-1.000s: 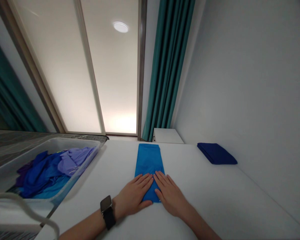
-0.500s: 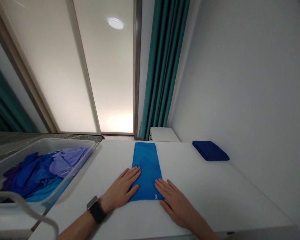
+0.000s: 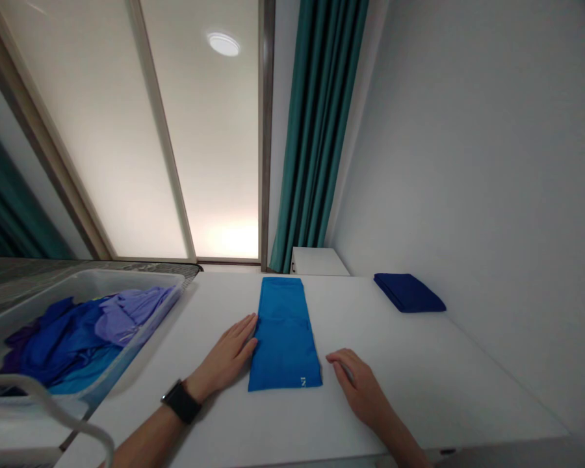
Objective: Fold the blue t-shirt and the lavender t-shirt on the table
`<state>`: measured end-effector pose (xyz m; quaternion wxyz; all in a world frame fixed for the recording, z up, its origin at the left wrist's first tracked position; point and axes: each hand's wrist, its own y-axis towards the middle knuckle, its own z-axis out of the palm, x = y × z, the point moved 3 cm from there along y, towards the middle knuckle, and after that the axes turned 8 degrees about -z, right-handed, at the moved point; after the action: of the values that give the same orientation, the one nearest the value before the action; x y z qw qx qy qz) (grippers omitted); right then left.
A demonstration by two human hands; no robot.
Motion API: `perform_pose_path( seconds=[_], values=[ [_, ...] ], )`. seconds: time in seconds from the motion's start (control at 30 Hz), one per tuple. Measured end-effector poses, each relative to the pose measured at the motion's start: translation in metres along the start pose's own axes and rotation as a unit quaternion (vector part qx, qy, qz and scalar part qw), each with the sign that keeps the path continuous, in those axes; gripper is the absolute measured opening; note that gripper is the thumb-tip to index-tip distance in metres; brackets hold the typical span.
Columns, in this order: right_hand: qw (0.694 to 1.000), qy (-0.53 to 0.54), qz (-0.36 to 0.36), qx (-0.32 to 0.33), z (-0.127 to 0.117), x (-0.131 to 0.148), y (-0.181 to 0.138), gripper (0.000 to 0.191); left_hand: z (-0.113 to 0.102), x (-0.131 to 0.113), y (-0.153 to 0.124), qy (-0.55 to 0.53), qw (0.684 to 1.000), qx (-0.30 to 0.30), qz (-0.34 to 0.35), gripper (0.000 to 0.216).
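Light blue cloth (image 3: 283,338) lay folded into a long narrow strip, flat on the white desk (image 3: 419,377), mid-desk, long axis running away from the camera. Small white mark at its near right corner.

Left hand (image 3: 227,357): grip released, palm down, fingers straight, fingertips touching the strip's left edge. Black watch (image 3: 180,402) on that wrist. Right hand (image 3: 358,383): grip also released, fingers loosely curled, resting on the desk just beside the near right corner, holding nothing. Couldn't tell if it touched the fabric.

Handling, my read: thin, light, soft, no stiffness; it would sag and unfold if lifted by one point. Best held at both near corners or along both long edges, pinching all layers together. Not fragile. Might slide on the smooth desk.

Versus 1 s before: both palms were then side by side on the near end of the strip; half a second later they had spread apart; now both were off its top face and the near end was uncovered. Strip itself hadn't shifted.

Around: clear bin (image 3: 10,318) of loose blue and purple garments (image 3: 78,331) on the left, dark blue folded cloth (image 3: 408,292) far right by the wall.
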<state>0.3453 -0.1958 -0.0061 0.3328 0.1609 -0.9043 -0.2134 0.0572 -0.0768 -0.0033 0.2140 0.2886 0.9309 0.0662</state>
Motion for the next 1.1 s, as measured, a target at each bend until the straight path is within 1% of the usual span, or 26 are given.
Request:
perform_pose_path(
  seconds=[0.07, 0.17, 0.33, 0.43, 0.5, 0.6, 0.67, 0.73, 0.83, 0.9, 1.0, 1.1],
  values=[
    [0.998, -0.021, -0.052, 0.038, 0.002, 0.012, -0.001, 0.027, 0.001, 0.001, 0.000, 0.016, 1.000, 0.014, 0.002, 0.053],
    [0.989, -0.063, -0.109, 0.072, 0.004, 0.026, -0.003, 0.032, 0.003, -0.002, -0.001, 0.031, 0.999, 0.019, 0.012, 0.053],
    [0.979, -0.102, -0.145, 0.100, 0.004, 0.030, -0.004, 0.037, 0.002, -0.006, -0.001, 0.040, 0.998, 0.022, 0.032, 0.051],
    [0.976, -0.102, -0.159, 0.108, 0.004, 0.032, -0.004, 0.038, -0.006, -0.013, -0.002, 0.042, 0.998, 0.011, 0.045, 0.048],
    [0.976, -0.095, -0.164, 0.107, 0.003, 0.034, -0.003, 0.037, -0.015, -0.025, -0.005, 0.034, 0.996, -0.009, 0.081, 0.041],
    [0.977, -0.085, -0.166, 0.106, 0.004, 0.035, -0.001, 0.037, -0.025, -0.049, -0.015, 0.018, 0.985, -0.014, 0.172, 0.029],
    [0.976, -0.086, -0.167, 0.108, 0.005, 0.034, -0.001, 0.035, -0.024, -0.063, -0.022, 0.024, 0.973, -0.001, 0.229, 0.024],
    [0.975, -0.095, -0.177, 0.098, 0.007, 0.033, -0.002, 0.035, -0.020, -0.070, -0.028, 0.038, 0.964, 0.001, 0.263, 0.020],
    [0.970, -0.111, -0.203, 0.080, 0.010, 0.031, -0.004, 0.035, -0.016, -0.071, -0.033, 0.041, 0.963, -0.007, 0.267, 0.015],
    [0.967, -0.114, -0.208, 0.090, 0.011, 0.030, -0.004, 0.034, -0.016, -0.068, -0.034, 0.035, 0.966, -0.007, 0.256, 0.016],
    [0.966, -0.115, -0.202, 0.113, 0.012, 0.027, -0.002, 0.034, -0.017, -0.065, -0.034, 0.039, 0.970, -0.003, 0.239, 0.024],
    [0.961, -0.130, -0.216, 0.115, 0.013, 0.025, 0.002, 0.035, -0.016, -0.063, -0.034, 0.053, 0.970, 0.000, 0.236, 0.025]
  ],
)
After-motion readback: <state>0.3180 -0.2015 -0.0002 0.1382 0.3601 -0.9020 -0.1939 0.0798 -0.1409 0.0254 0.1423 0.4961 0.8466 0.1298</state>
